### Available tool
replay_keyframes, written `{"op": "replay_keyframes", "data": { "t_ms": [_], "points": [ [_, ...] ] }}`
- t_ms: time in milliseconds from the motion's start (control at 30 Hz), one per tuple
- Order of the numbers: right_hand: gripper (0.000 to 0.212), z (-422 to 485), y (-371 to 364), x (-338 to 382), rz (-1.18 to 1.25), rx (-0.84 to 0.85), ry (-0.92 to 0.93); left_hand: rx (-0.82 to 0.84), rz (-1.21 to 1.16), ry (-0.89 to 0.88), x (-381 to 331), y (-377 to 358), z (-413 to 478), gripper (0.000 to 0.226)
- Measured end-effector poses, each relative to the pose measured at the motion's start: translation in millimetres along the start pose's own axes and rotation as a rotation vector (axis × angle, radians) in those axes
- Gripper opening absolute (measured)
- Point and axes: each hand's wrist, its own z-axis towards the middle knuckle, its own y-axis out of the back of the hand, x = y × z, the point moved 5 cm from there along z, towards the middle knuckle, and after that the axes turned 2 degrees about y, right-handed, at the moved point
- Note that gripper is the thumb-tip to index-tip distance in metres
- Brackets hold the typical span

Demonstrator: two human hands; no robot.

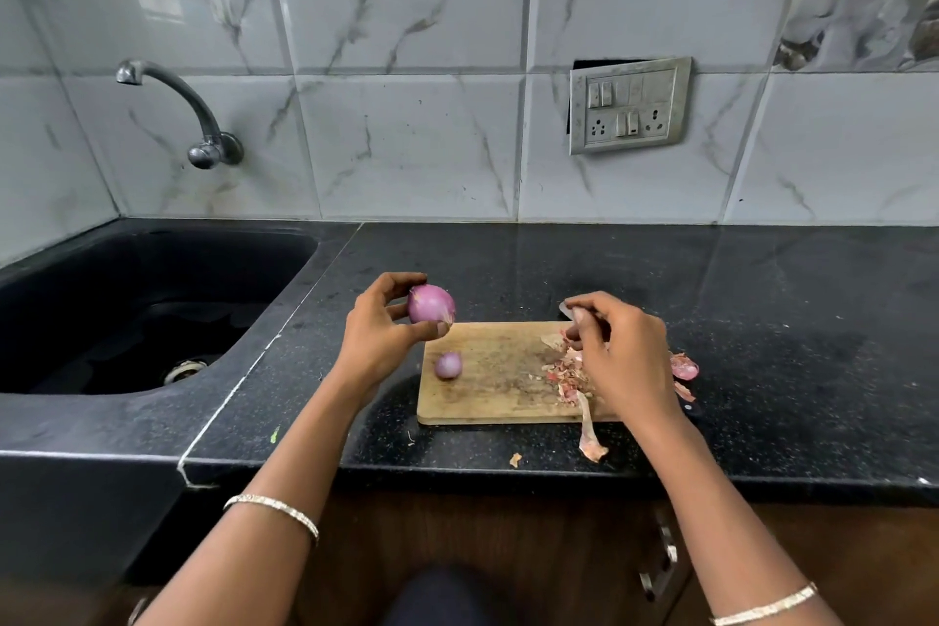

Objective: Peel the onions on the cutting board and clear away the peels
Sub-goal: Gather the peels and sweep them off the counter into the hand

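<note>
Gripping the large onion (431,304) between thumb and curled fingers, the left hand (378,336) holds it in the air over the far left corner of the cutting board (488,386). The right hand (617,356) curls its fingers round what looks like a knife (565,308), above the peels (561,374) heaped at the board's right end. A small onion (448,365) lies on the board, apparently peeled, and the held one looks nearly bare. Clearing seems not yet begun: a long peel strip (589,437) and pink scraps (683,366) lie on the counter (762,320). No writing is readable.
</note>
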Motion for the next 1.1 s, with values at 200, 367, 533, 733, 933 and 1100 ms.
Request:
{"op": "replay_keyframes", "data": {
  "t_ms": [200,367,533,733,933,1100],
  "points": [
    [0.018,-5,6,-12,0.037,0.026,-0.06,0.125,0.054,0.092,12,-25,6,0.06],
    [0.024,-4,24,-21,-0.147,0.074,-0.107,0.16,0.134,0.075,16,-31,7,0.07],
    [0.013,-10,42,-32,-0.381,0.143,-0.175,0.16,0.217,0.038,12,-29,5,0.067],
    [0.034,-27,49,-39,-0.414,0.188,-0.298,0.095,0.33,0.054,9,-28,8,0.043],
    [0.038,-33,43,-38,-0.482,0.207,-0.332,0.146,0.306,0.095,5,-25,3,0.065],
    [0.031,-34,47,-36,-0.378,0.063,-0.343,0.147,0.315,0.1,6,-19,2,0.089]
  ]
}}
